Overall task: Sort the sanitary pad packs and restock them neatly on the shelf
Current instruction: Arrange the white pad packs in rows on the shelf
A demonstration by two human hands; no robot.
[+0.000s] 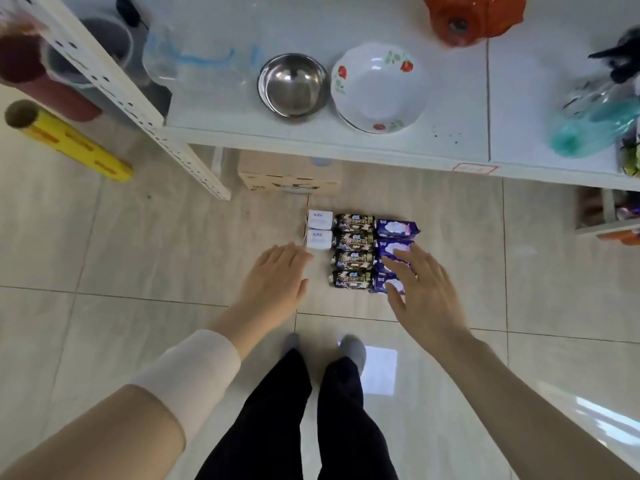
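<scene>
The right hand (420, 289) spreads its fingers (398, 258) over the glossy purple pad packs (396, 227); whether they touch is unclear. The left hand (277, 271) keeps its fingers (294, 254) straight and together, tips just beside two white pad packs (319, 230). Between the hands, the dark patterned pad packs (353, 251) lie on the pale tiled floor (138, 254).

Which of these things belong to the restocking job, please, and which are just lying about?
For the job: white packs, black packs, purple packs, shelf.

Lying about: steel bowl, flowered bowl, yellow roll, cardboard box, orange bag.
</scene>
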